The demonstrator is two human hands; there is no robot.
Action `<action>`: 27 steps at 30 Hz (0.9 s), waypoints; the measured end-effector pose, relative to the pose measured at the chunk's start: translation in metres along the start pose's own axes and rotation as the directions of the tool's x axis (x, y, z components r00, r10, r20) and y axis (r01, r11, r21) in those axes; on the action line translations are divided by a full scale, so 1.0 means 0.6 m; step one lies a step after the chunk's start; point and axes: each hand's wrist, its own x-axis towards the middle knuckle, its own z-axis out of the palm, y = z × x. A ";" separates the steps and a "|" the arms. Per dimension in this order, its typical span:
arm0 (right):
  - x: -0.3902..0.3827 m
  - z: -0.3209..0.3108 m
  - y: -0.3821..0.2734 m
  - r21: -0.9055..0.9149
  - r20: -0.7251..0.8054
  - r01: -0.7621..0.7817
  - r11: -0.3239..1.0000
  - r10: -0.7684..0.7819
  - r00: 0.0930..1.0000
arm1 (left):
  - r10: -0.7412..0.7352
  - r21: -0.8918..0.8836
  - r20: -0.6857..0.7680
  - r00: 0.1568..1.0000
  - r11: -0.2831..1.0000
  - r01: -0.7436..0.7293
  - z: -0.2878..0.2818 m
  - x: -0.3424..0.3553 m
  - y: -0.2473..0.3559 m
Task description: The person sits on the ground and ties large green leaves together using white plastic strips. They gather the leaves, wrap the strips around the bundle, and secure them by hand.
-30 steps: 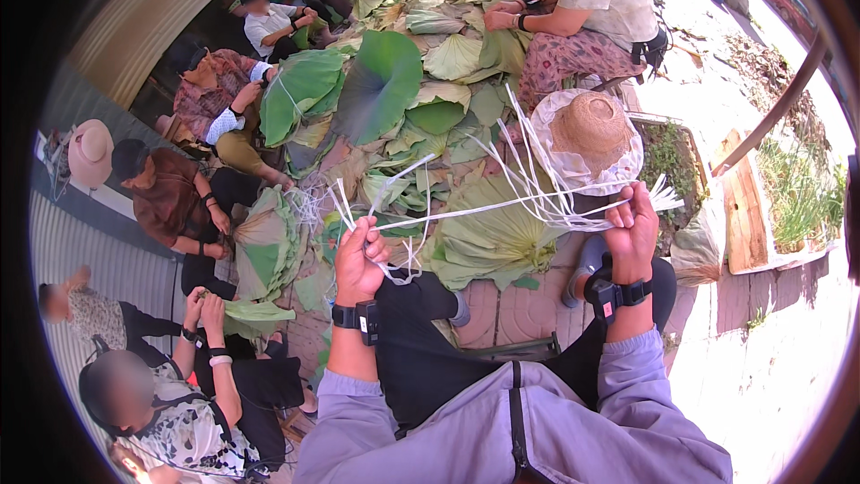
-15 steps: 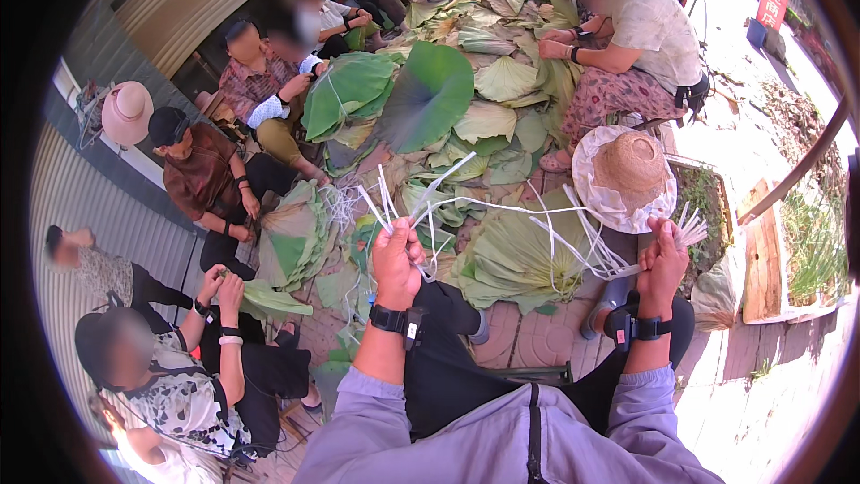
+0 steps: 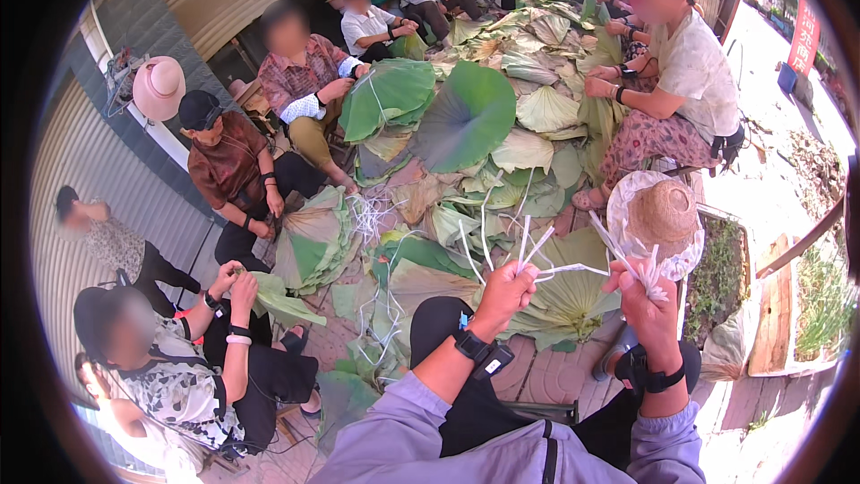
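My left hand [image 3: 503, 300] is closed on several white strips [image 3: 528, 237], whose ends fan out above the fingers. A short way to its right, my right hand [image 3: 647, 312] grips a thicker bunch of white strips, with bent ends [image 3: 652, 280] poking out at the top. One strip [image 3: 573, 268] spans the gap between the hands. Below them, on the ground before my knees, lies a large dull-green lotus leaf [image 3: 560, 300]. A tangle of white strips [image 3: 372, 215] rests on leaves farther left.
A straw hat [image 3: 663, 215] with a pale brim is just beyond my right hand. Lotus leaves [image 3: 546, 108] cover the ground ahead, including a tied green stack [image 3: 387, 100]. Seated people line both sides, one [image 3: 161, 358] close on my left. A wood-edged planter [image 3: 772, 305] stands at right.
My hands have come closer together, the left moving right. The long loose strands that sagged between them are largely gone from the gap. The view has shifted slightly.
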 end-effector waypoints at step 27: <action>0.006 0.087 -0.017 -0.293 0.435 0.178 0.939 -0.035 0.900 | 0.032 0.038 0.034 0.999 0.999 -0.034 -0.010 0.000 -0.033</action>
